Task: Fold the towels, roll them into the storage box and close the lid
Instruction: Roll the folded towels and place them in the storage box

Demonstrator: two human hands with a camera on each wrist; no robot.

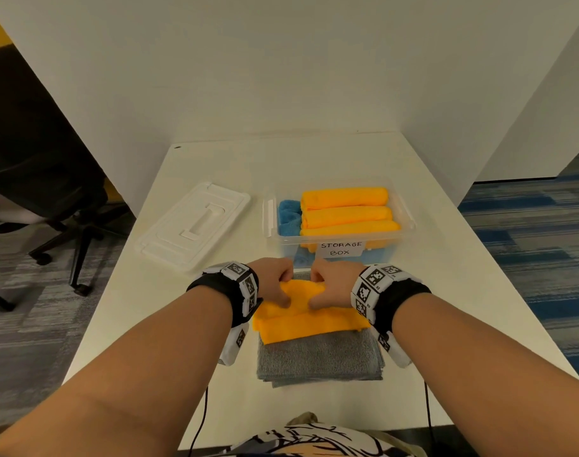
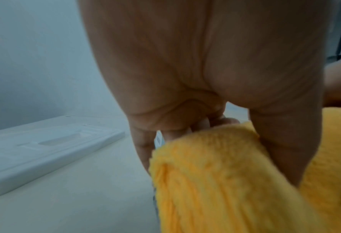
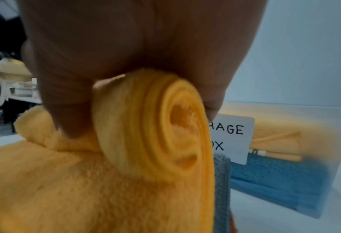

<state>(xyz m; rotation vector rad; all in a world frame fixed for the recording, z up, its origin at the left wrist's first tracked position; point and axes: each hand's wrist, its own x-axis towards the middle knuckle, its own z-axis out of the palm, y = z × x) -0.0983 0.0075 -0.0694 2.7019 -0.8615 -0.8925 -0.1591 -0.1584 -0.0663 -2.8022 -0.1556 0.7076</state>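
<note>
A folded yellow towel (image 1: 309,321) lies on a stack of grey towels (image 1: 319,361) near the table's front. Its far end is rolled up. My left hand (image 1: 275,286) and right hand (image 1: 331,285) grip that roll side by side, fingers curled over it and thumbs underneath. The right wrist view shows the roll's spiral end (image 3: 165,130) under my right hand (image 3: 137,63). In the left wrist view my left hand (image 2: 205,78) curls round the yellow towel (image 2: 215,173). Behind stands the clear storage box (image 1: 339,250), open, holding three yellow rolls (image 1: 346,212) over blue towels (image 1: 289,212).
The white lid (image 1: 196,225) lies flat on the white table (image 1: 446,291), left of the box. White partition walls close off the back and right. A black office chair (image 1: 50,192) stands on the floor to the left.
</note>
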